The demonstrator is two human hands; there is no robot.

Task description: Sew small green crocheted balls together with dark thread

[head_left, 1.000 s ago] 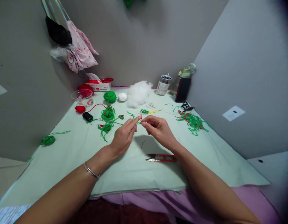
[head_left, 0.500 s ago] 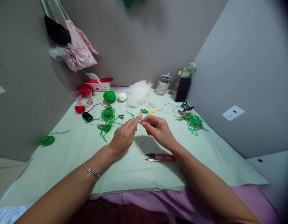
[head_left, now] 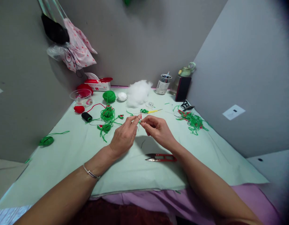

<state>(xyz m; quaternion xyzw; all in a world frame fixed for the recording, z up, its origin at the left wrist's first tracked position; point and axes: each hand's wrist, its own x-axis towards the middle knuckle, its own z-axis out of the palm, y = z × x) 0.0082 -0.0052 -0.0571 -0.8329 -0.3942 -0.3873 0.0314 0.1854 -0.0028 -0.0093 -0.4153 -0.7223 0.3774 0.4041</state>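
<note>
My left hand [head_left: 124,135] and my right hand [head_left: 158,128] meet over the middle of the table, fingertips almost touching. The left fingers are closed on a small red and green yarn piece [head_left: 141,116], mostly covered by the fingers. My right thumb and forefinger pinch at its edge, where a thin strand shows; whether they hold thread or a needle is too small to tell. Just beyond the fingertips lies a yellow-handled crochet hook [head_left: 153,111] beside a bit of green yarn [head_left: 143,111]. Red thread snips [head_left: 161,157] lie near my right wrist.
Green yarn pieces [head_left: 107,114] and a black thread spool [head_left: 87,117] lie to the left. White stuffing [head_left: 139,93] and a green yarn ball [head_left: 109,96] sit at the back. Tangled scraps [head_left: 194,122], a phone [head_left: 183,89] and a tin [head_left: 163,85] are at right.
Both hands stay together in nearly the same place. A dark thin strand now shows by the left fingertips, and the pale strand seen there before is less visible. The view shifts slightly.
</note>
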